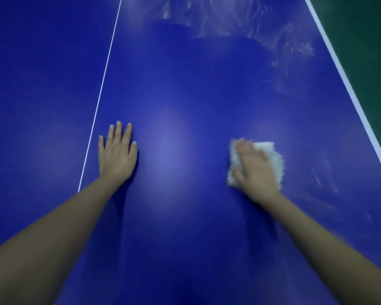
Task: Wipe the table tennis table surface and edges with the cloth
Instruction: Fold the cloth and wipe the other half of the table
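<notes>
left hand (117,157) released, flat on blue desk (185,95), fingers straight, just right of thin white line (101,93) | right hand (256,170) spread flat on white cloth (273,159), pressing it down, blurred | cloth on desk's right half, inside white edge band (348,84) | pale smears (229,20) at far end

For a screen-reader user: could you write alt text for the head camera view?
A person's right hand presses a white cloth on a blue table tennis table, while the left hand rests flat beside the thin white line. Pale smears show farther up.
</notes>
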